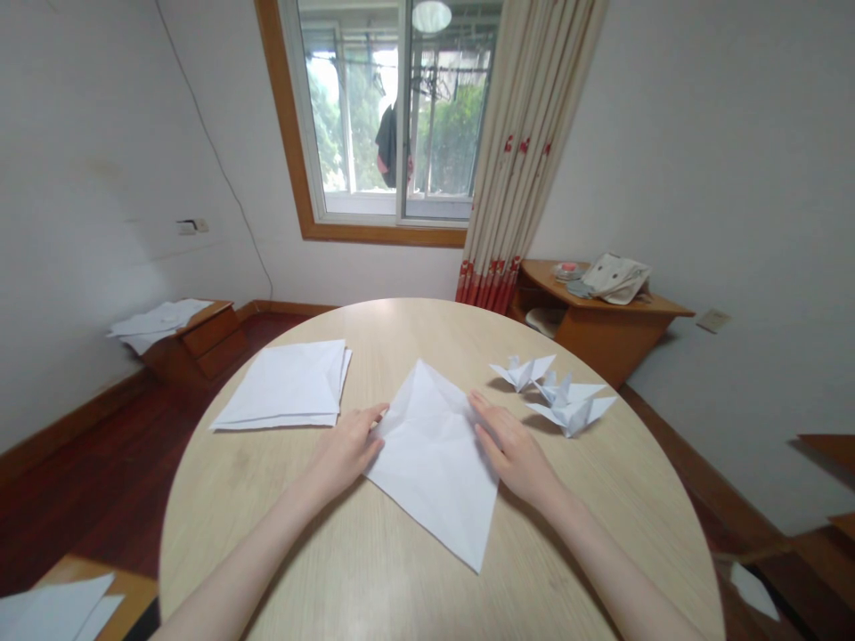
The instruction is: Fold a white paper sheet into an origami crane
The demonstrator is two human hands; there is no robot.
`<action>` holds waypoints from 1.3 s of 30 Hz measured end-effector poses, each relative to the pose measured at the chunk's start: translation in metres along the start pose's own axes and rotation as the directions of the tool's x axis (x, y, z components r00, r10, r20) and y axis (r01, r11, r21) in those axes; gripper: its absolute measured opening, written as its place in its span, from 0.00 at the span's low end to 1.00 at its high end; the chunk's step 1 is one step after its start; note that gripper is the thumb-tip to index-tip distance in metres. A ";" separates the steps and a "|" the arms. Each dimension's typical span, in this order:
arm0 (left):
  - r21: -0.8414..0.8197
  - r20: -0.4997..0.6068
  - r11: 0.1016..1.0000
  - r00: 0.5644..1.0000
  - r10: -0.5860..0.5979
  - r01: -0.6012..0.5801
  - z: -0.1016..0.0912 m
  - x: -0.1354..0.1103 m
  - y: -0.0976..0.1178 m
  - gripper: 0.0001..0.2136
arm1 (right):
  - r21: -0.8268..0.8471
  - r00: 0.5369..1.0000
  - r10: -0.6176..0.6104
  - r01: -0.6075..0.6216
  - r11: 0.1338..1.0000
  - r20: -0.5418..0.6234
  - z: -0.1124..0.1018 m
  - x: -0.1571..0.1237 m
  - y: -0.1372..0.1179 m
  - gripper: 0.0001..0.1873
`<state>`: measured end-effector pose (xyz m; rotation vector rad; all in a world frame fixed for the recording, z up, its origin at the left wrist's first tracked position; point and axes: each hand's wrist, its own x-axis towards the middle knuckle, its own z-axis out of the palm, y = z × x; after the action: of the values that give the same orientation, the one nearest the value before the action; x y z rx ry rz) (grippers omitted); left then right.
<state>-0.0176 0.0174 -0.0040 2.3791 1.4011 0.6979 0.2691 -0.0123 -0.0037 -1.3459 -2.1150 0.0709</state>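
A white sheet of paper (434, 463) with faint creases lies turned cornerwise on the round table, one corner pointing away and another towards me. At its left edge rests my left hand (354, 445), open, thumb apart from the fingers and their tips touching the paper. My right hand (511, 445) lies along the opposite edge, also open, with its fingers stretched forward and the thumb tip on the sheet. The undersides of both hands are hidden. Several folded paper cranes (571, 409) stand just beyond my right hand.
A stack of white paper (284, 383) lies on the left of the round table (427, 325). A wooden desk (601, 329) with items on top stands behind at the right, a low cabinet (210, 338) with papers at the left. Ahead are a window and a curtain (521, 151).
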 end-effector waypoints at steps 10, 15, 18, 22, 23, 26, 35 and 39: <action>-0.002 -0.035 0.988 0.988 0.153 -0.153 0.011 0.002 -0.013 0.23 | 0.097 0.960 -0.126 0.105 0.990 0.249 0.013 -0.006 -0.025 0.21; -0.112 0.022 0.977 0.983 0.182 -0.179 0.013 0.002 -0.014 0.22 | 0.091 0.885 -0.070 0.032 0.995 0.460 0.013 -0.007 -0.040 0.25; -0.137 0.074 0.977 0.982 0.176 -0.165 0.012 0.002 -0.011 0.20 | 0.059 0.839 -0.044 0.015 0.998 0.543 0.013 -0.007 -0.042 0.29; -0.120 0.112 0.980 0.979 0.171 -0.158 0.010 0.001 -0.008 0.17 | 0.032 0.822 -0.033 0.018 0.999 0.569 0.013 -0.007 -0.039 0.30; -0.111 0.116 0.982 0.979 0.167 -0.155 0.009 0.001 -0.008 0.16 | 0.029 0.822 -0.031 0.017 0.999 0.568 0.012 -0.007 -0.038 0.30; -0.086 0.115 0.987 0.982 0.147 -0.138 0.010 0.000 -0.009 0.16 | 0.011 0.824 -0.020 0.017 1.000 0.566 0.012 -0.006 -0.036 0.30; -0.130 0.239 0.989 0.966 0.097 -0.067 -0.004 -0.003 0.009 0.19 | -0.050 0.826 0.008 0.025 0.998 0.563 0.012 -0.007 -0.022 0.26; -0.141 0.312 0.988 0.944 0.106 -0.064 -0.008 -0.006 0.015 0.36 | -0.035 0.838 -0.008 0.032 0.999 0.545 0.011 -0.007 -0.019 0.26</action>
<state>-0.0134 0.0051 0.0078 2.3335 1.0907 0.3858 0.2505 -0.0244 -0.0091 -1.4515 -2.6103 0.4545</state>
